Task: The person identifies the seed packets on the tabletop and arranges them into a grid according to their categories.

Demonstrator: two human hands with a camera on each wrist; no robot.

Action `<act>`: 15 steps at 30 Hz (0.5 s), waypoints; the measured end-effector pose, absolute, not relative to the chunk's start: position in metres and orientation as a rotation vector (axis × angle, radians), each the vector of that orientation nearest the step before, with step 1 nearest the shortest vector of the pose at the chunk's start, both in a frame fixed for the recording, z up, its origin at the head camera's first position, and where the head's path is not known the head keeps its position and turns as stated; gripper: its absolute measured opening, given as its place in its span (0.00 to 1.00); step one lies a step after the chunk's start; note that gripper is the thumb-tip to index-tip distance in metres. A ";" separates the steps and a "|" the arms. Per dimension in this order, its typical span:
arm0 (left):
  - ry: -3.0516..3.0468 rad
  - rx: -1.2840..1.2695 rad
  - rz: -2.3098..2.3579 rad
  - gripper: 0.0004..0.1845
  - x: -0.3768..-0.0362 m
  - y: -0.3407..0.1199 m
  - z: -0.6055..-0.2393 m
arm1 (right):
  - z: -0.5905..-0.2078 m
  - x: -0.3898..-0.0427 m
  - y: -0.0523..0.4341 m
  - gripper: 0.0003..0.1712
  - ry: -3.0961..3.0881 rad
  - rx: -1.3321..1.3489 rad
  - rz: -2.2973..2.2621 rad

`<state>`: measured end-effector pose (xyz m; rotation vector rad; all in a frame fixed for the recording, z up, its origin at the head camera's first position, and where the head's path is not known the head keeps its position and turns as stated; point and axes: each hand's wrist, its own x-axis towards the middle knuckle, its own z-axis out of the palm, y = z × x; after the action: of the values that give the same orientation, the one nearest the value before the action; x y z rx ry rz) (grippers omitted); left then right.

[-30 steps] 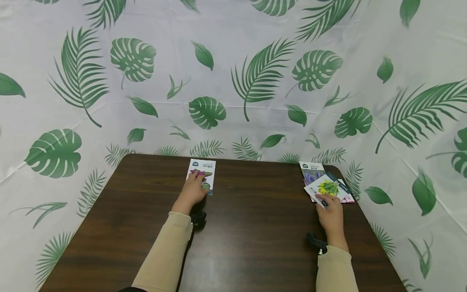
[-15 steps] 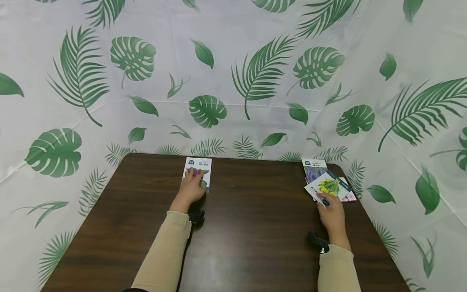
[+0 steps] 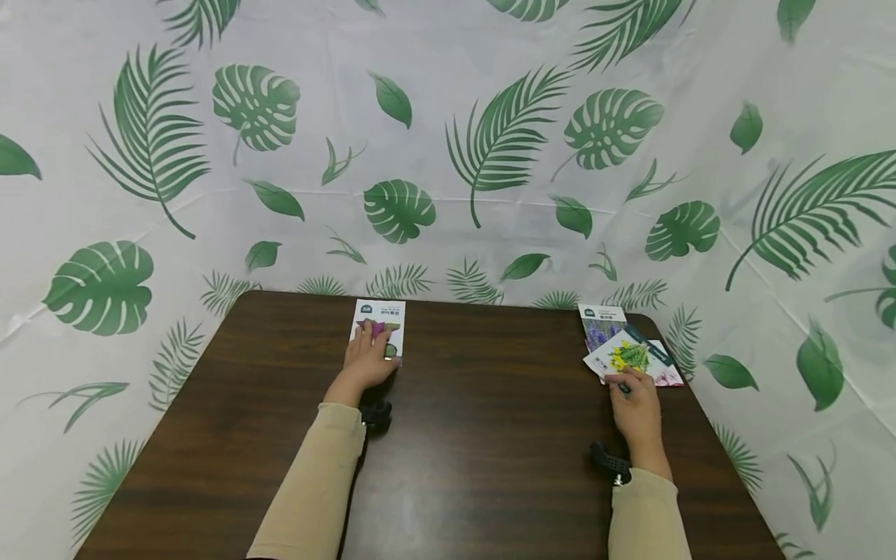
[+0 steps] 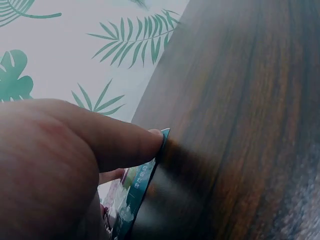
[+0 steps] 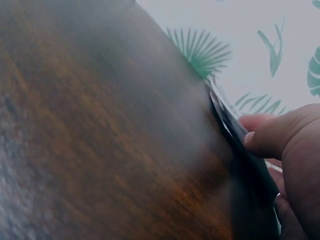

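A white seed packet (image 3: 395, 311) with a purple and green picture lies flat near the table's far edge. My left hand (image 3: 365, 362) rests on it, fingers spread over its face; in the left wrist view the thumb (image 4: 135, 147) touches its teal edge (image 4: 142, 175). On the right, my right hand (image 3: 637, 400) pinches the near corner of a seed packet with yellow flowers (image 3: 630, 356). Under that packet lie a purple-flowered packet (image 3: 600, 323) and a pink-flowered one (image 3: 672, 376), partly covered. Thumb and forefinger meet at the packet's edge (image 5: 230, 120) in the right wrist view.
The dark wood table (image 3: 483, 435) runs between the two hands. Behind and beside it hangs a white cloth (image 3: 315, 117) printed with green leaves. A black wrist device (image 3: 378, 414) sits at the left wrist, another (image 3: 610, 460) at the right.
My left hand has slid its packet slightly left and toward the far edge, mostly in the first half second. My right hand keeps its pinch on the yellow-flowered packet, nearly still.
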<state>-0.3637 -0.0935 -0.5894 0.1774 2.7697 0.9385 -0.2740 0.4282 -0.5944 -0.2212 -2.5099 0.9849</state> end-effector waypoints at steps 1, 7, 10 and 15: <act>2.771 0.184 0.947 0.43 -0.364 -0.094 -0.589 | -0.594 -0.274 0.428 0.09 -2.495 -0.212 0.979; 2.772 0.225 0.982 0.43 -0.362 -0.094 -0.586 | -0.595 -0.274 0.427 0.09 -2.468 -0.234 0.971; 2.775 0.222 0.994 0.43 -0.359 -0.093 -0.582 | -0.596 -0.274 0.428 0.11 -2.460 -0.257 0.979; 2.773 0.194 1.005 0.42 -0.357 -0.091 -0.580 | -0.597 -0.275 0.428 0.13 -2.451 -0.257 0.968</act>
<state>-0.3571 -0.0915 -0.5801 0.1944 2.7732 1.0048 -0.2752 0.4276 -0.5972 -0.2569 -2.4505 0.9677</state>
